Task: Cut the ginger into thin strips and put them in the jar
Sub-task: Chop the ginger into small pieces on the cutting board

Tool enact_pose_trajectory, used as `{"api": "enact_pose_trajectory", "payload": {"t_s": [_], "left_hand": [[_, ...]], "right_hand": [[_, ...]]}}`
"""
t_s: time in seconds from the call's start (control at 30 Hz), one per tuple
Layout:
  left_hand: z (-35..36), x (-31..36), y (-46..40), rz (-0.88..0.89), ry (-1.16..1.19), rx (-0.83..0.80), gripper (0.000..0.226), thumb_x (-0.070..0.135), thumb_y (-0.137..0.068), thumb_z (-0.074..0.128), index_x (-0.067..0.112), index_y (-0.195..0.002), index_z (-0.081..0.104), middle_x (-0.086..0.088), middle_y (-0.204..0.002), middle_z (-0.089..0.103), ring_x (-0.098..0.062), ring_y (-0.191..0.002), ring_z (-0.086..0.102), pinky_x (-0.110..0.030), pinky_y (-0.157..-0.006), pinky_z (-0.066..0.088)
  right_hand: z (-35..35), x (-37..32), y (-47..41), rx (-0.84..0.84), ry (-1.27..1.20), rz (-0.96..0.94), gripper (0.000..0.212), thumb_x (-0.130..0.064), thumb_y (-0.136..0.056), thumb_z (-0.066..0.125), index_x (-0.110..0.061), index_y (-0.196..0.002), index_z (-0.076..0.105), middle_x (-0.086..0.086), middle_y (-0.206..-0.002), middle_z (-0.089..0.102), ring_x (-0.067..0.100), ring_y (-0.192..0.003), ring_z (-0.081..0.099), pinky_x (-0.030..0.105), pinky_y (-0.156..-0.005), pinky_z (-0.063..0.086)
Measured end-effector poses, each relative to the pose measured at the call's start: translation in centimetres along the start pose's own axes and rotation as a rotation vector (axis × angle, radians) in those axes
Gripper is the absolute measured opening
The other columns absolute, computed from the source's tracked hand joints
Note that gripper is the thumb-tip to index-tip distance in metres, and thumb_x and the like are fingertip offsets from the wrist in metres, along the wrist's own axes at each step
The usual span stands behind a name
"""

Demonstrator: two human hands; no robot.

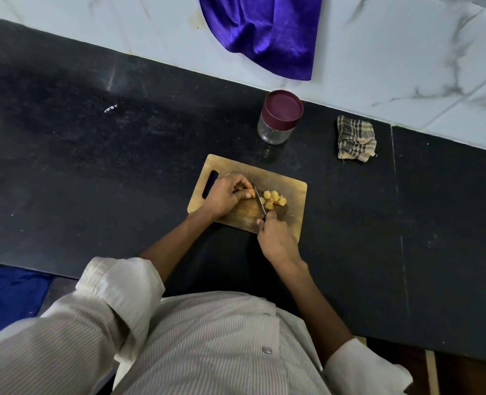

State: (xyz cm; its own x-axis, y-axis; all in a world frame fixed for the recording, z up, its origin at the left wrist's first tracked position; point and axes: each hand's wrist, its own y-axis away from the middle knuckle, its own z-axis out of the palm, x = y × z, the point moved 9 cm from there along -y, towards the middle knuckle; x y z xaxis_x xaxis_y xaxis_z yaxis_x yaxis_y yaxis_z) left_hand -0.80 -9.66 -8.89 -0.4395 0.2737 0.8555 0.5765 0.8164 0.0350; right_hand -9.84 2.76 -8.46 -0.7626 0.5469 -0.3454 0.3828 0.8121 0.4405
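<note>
The right hand (pixel 274 238) grips a knife (pixel 259 201); its handle is hidden in the fist. At 11 o'clock, the left hand (pixel 225 196) pinches the ginger (pixel 240 187), mostly hidden by fingers, on the cutting board (pixel 288 182). Cut pieces (pixel 273 198) lie beside the blade. The lidded jar (pixel 278 118) stands at 12 o'clock.

Black stone counter (pixel 93 155) below white marbled wall tiles (pixel 392 52), dim light.

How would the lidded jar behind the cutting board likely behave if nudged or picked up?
The jar looks like clear glass with nothing visible inside, so probably light but breakable. It stands upright on the smooth black counter, so a nudge would likely slide it. Its round body would probably roll if it tipped.
</note>
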Motion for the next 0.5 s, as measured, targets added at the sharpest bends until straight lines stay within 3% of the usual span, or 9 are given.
{"api": "enact_pose_trajectory", "payload": {"t_s": [0.33, 0.5], "left_hand": [[0.1, -0.3, -0.2, 0.008, -0.02, 0.031, 0.013, 0.008, -0.081, 0.071, 0.01, -0.093, 0.068, -0.001, -0.099, 0.066, -0.008, -0.098, 0.05, -0.014, -0.083, 0.036], [0.0, -0.3, -0.2, 0.039, -0.011, 0.064, 0.012, 0.005, -0.079, 0.072, 0.009, -0.09, 0.069, -0.004, -0.097, 0.066, -0.013, -0.098, 0.053, -0.022, -0.085, 0.039]], "right_hand": [[-1.1, -0.6, -0.5, -0.053, 0.055, -0.001, 0.026, -0.026, -0.106, 0.04, -0.01, -0.123, 0.05, 0.012, -0.108, 0.066, 0.03, -0.099, 0.065, 0.044, -0.08, 0.053], [-0.9, -0.7, -1.0, -0.09, 0.04, 0.019, 0.026, -0.026, -0.105, 0.042, -0.01, -0.123, 0.051, 0.012, -0.107, 0.066, 0.029, -0.098, 0.066, 0.048, -0.085, 0.054]]}}
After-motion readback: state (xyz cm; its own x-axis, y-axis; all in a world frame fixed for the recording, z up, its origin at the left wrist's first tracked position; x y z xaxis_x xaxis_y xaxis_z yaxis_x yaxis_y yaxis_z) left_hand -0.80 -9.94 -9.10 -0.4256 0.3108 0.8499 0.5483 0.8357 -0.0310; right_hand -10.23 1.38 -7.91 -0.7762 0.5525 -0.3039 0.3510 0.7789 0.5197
